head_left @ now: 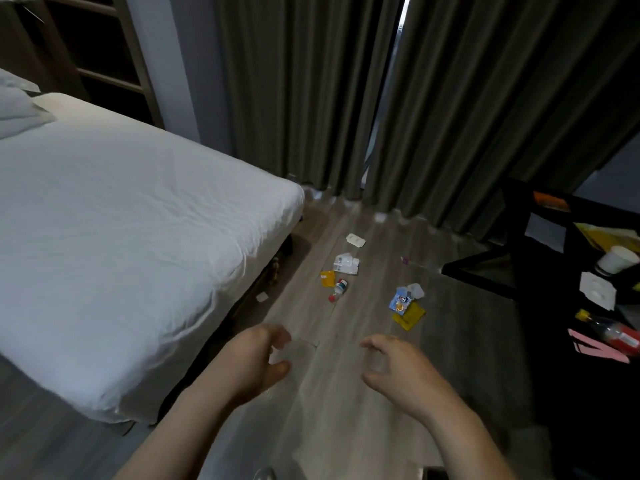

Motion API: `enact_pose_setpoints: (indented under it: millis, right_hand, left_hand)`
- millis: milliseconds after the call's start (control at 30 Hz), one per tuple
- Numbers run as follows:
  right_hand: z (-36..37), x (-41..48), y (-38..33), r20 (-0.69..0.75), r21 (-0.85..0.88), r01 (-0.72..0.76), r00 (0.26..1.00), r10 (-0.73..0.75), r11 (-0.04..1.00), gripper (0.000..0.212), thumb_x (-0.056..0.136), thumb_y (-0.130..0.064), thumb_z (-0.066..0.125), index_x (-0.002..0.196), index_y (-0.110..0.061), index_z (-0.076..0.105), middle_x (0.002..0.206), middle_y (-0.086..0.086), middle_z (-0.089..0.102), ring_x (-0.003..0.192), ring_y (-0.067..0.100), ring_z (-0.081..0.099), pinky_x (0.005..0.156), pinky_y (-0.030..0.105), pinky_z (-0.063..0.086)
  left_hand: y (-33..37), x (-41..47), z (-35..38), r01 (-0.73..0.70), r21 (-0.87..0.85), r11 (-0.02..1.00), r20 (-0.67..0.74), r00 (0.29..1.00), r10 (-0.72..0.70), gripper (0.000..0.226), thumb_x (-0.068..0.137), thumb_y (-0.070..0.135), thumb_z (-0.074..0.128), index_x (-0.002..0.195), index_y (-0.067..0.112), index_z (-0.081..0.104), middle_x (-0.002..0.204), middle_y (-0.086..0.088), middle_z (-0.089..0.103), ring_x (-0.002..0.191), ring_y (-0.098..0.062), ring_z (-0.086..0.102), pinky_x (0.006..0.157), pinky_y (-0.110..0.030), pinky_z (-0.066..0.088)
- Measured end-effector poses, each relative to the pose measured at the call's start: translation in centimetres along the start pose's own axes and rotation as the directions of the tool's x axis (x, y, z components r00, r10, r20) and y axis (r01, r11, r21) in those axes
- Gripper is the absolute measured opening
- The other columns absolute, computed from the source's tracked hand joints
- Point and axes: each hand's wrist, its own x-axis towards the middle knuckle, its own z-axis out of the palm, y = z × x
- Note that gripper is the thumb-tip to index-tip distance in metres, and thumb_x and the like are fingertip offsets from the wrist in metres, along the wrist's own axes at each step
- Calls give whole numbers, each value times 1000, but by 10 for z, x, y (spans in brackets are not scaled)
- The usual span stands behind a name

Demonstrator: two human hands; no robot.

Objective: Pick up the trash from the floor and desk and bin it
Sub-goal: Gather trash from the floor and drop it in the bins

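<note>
While you look down beside the white-sheeted bed point(121, 220), your left hand point(258, 358) and right hand point(398, 370) hang over the grey wood floor point(346, 417) just right of the bed, fingers loosely curled, gripping nothing. Further along the bed's right side lie a small clear bottle with a red cap point(338, 289), an orange packet point(327, 278), a crumpled white wrapper point(346, 264), a blue wrapper point(400, 300) and a yellow sachet point(409, 315). Well right of the bed, a black desk point(547, 271) carries a white paper cup point(616, 259).
</note>
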Motion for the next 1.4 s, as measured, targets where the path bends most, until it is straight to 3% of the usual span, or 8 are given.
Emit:
enact_pose_setpoints:
  millis: [300, 533, 1000, 1400]
  right_hand:
    - [-17, 117, -3, 22, 44, -55, 998, 54, 998, 49, 80, -30, 66, 127, -28, 55, 126, -8, 57, 114, 6, 53, 92, 18, 42]
    - [-41, 223, 25, 67, 70, -30, 997, 25, 997, 49, 79, -28, 68, 127, -27, 56, 127, -9, 57, 113, 1, 51, 86, 10, 36]
    - [-112, 408, 85, 182, 7, 5, 983, -6, 1000, 47, 81, -29, 64, 128, -27, 54, 130, -6, 56, 118, 8, 52, 94, 21, 42]
    - [-96, 542, 114, 251, -7, -159, 955, 155, 987, 49, 85, -25, 63, 132, -29, 49, 132, -5, 53, 119, 10, 50, 98, 23, 44]
  left_hand:
    - [-27, 121, -33, -26, 28, 999, 99, 995, 24, 45, 85, 36, 63, 128, 26, 54, 121, 8, 57, 105, -6, 56, 88, -17, 45]
    - [-31, 221, -44, 1, 67, 998, 97, 995, -7, 43, 84, 39, 62, 125, 27, 55, 119, 9, 57, 104, -8, 57, 93, -24, 46]
    - [-15, 408, -52, 85, 52, 995, 184, 979, -93, 43, 86, 38, 62, 127, 27, 53, 119, 9, 57, 104, -6, 56, 91, -24, 48]
    - [-65, 569, -38, 62, 56, 997, 334, 939, -77, 43, 87, 37, 60, 128, 28, 50, 120, 8, 56, 105, -7, 55, 91, -23, 46]
